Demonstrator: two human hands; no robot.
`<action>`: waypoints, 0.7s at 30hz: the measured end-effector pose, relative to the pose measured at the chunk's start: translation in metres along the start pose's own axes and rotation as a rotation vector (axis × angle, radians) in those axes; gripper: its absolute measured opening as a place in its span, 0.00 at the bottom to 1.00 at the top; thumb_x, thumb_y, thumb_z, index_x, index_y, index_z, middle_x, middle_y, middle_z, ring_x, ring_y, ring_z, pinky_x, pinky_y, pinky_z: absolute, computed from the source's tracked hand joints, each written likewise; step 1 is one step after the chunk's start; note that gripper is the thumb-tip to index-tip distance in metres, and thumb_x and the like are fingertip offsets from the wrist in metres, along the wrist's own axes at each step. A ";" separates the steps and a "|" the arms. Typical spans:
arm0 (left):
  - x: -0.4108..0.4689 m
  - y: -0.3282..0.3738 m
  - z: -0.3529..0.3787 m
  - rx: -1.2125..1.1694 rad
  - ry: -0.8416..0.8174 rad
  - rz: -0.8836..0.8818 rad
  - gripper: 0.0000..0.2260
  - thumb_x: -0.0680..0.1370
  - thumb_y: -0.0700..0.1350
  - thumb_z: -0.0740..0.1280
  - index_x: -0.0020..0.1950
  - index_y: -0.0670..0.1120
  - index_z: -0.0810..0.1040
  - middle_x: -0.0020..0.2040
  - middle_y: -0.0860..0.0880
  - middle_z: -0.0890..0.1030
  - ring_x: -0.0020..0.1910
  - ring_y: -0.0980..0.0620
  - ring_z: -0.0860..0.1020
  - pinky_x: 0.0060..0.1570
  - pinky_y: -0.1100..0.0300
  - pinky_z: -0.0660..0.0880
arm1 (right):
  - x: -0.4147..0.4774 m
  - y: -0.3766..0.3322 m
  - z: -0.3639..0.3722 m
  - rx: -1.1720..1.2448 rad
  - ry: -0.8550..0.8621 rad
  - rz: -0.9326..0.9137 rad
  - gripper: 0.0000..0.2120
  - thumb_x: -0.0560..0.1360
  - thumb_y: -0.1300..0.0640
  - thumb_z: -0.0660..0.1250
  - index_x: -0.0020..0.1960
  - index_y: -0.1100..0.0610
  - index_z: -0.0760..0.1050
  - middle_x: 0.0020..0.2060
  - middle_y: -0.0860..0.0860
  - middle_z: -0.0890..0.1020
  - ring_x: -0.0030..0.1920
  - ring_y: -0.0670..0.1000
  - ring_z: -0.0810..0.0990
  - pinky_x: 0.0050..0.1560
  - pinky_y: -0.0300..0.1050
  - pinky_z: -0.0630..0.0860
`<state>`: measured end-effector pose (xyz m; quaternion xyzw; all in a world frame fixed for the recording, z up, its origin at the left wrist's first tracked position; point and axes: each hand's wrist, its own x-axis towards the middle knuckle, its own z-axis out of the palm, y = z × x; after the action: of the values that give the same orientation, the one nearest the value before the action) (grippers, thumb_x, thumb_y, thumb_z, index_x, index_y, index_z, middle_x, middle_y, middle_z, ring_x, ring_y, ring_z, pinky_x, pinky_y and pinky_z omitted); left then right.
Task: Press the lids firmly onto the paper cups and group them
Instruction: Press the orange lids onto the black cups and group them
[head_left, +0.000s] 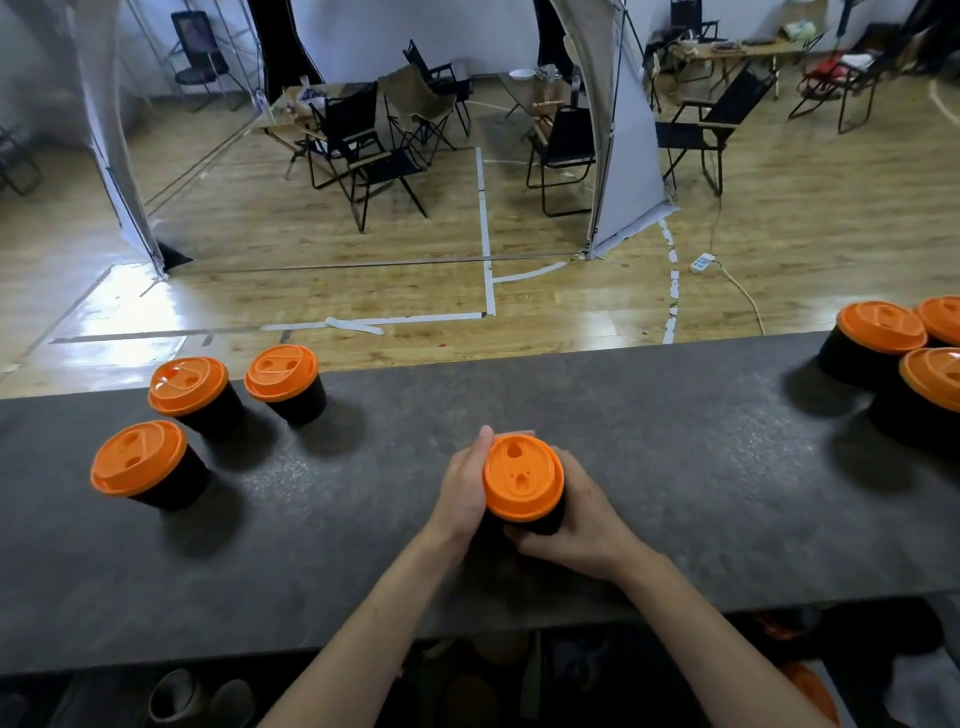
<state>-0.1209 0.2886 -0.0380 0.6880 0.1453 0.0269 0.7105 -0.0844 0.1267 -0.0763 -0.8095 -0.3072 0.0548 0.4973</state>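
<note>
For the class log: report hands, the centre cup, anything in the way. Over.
Left hand and right hand both grip centre cup. Orange lid on it. Left group, right group, three lidded cups each; nothing seen between.

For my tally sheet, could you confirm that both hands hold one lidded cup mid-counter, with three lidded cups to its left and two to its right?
Not quite: the head view shows three right cups, not two. The left hand and right hand do hold the middle cup, with three left cups.
</note>
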 end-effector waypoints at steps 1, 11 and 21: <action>-0.002 -0.004 0.003 -0.004 0.037 0.023 0.24 0.88 0.50 0.50 0.59 0.43 0.85 0.53 0.47 0.87 0.54 0.53 0.84 0.52 0.69 0.75 | 0.000 -0.001 0.002 -0.001 0.007 0.007 0.39 0.62 0.44 0.84 0.68 0.37 0.68 0.60 0.41 0.77 0.63 0.45 0.77 0.63 0.44 0.75; 0.002 -0.004 0.001 -0.024 0.016 0.119 0.24 0.87 0.53 0.50 0.60 0.42 0.84 0.53 0.47 0.87 0.56 0.52 0.84 0.55 0.67 0.75 | 0.002 0.000 0.002 -0.047 -0.001 0.005 0.39 0.63 0.41 0.83 0.68 0.48 0.70 0.58 0.41 0.77 0.61 0.44 0.76 0.61 0.42 0.74; 0.003 -0.001 0.000 -0.027 0.028 0.029 0.21 0.87 0.46 0.52 0.60 0.41 0.84 0.53 0.46 0.87 0.55 0.52 0.84 0.54 0.66 0.76 | 0.002 -0.002 0.000 -0.065 -0.020 -0.006 0.41 0.61 0.40 0.83 0.69 0.38 0.67 0.62 0.33 0.75 0.64 0.41 0.75 0.66 0.45 0.73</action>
<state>-0.1185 0.2887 -0.0399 0.6799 0.1448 0.0491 0.7172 -0.0832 0.1283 -0.0745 -0.8237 -0.3162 0.0517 0.4679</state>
